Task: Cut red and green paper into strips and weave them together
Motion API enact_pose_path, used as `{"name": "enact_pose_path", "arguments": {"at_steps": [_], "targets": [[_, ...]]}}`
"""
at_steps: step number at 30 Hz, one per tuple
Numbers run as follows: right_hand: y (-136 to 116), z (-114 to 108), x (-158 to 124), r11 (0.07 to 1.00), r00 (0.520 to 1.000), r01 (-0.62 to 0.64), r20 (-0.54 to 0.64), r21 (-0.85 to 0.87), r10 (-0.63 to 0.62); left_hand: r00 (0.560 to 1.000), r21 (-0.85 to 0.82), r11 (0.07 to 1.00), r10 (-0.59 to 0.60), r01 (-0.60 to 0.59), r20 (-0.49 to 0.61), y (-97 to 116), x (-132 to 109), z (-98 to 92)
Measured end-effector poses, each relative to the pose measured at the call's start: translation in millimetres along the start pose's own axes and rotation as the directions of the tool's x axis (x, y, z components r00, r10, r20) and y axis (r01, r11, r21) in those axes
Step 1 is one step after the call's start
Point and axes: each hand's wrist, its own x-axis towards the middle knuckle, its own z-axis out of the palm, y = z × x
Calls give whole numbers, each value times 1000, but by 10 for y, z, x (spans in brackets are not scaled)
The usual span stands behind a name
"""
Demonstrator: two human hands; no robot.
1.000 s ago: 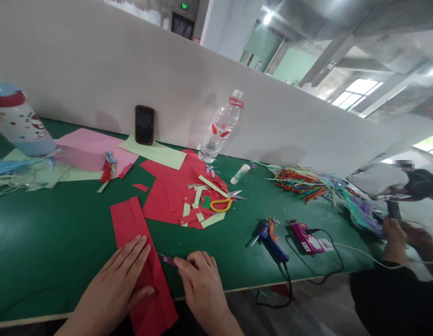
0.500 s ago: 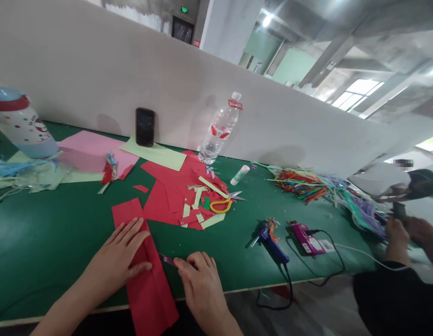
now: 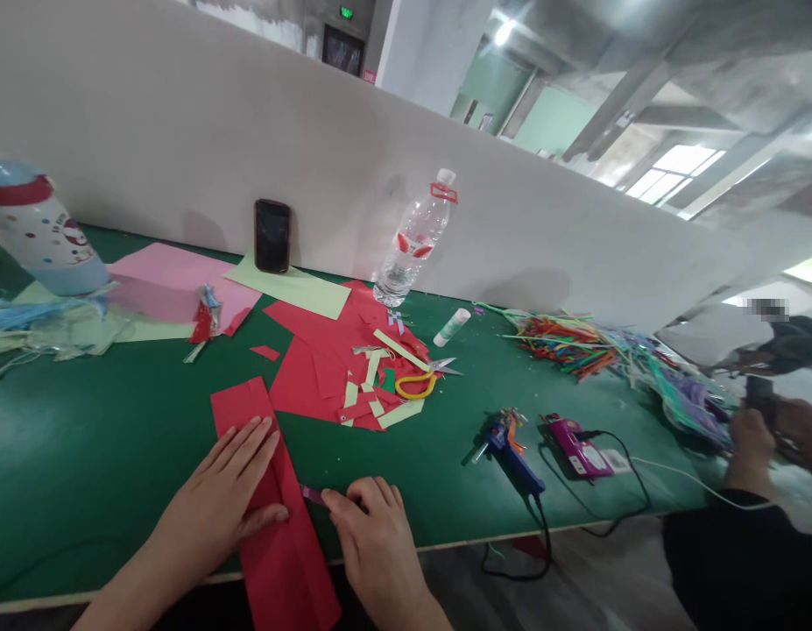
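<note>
A long folded sheet of red paper (image 3: 291, 561) lies on the green table, its lower end hanging over the front edge. My left hand (image 3: 231, 486) rests flat on it, fingers stretched out and thumb apart. Just right of the paper, my right hand (image 3: 376, 535) is closed around a slim purple-handled knife (image 3: 312, 495). The knife points left at the paper's folded edge, and its tip is hidden there. Beyond the hands, yellow-handled scissors (image 3: 417, 383) lie on red and pale green paper scraps (image 3: 323, 364).
A glue stick (image 3: 452, 327), a water bottle (image 3: 412, 241) and a phone (image 3: 272, 237) stand toward the partition. To the right lie a blue glue gun (image 3: 514, 460), a purple corded device (image 3: 578, 449) and colourful sticks (image 3: 563, 342). Another person's hands (image 3: 764, 434) hold a dark object.
The knife has slid left into the red paper's edge, so its tip no longer shows. My left hand has shifted very slightly down on the paper.
</note>
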Motion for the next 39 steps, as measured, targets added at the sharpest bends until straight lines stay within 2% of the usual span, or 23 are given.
{"name": "enact_pose_path", "arguments": {"at_steps": [10, 22, 31, 39], "targets": [[25, -26, 20, 1000, 1000, -5, -8, -26, 5, 1000, -51, 999, -18, 18, 1, 1, 0, 4], [23, 7, 74, 1000, 999, -16, -35, -9, 16, 1000, -33, 999, -10, 9, -8, 5, 19, -18], [-35, 42, 129, 1000, 1000, -24, -6, 0, 24, 1000, -6, 1000, 19, -19, -14, 10, 22, -20], [37, 25, 125, 999, 999, -11, -41, 32, 12, 1000, 1, 1000, 15, -15, -27, 0, 31, -13]]}}
